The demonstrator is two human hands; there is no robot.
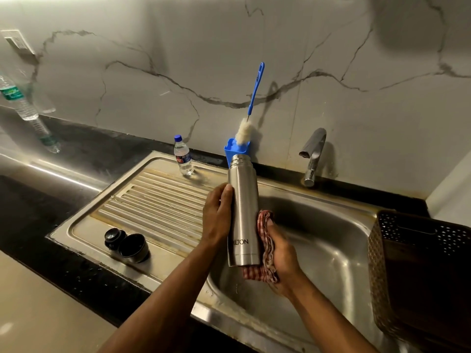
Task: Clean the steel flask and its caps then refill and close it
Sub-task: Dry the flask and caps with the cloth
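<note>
Hands (216,215) grip flask (243,212) lettered "ILTON".

The uncapped steel flask (243,210) stands upright at frame centre above the sink basin; its two black caps (126,245) sit touching on the drainboard, lower left.

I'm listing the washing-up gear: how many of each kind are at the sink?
Flask: 1
Caps: 2
Plastic bottles: 2
Brush: 1
Cloth: 1
Basket: 1
Total: 8
</note>
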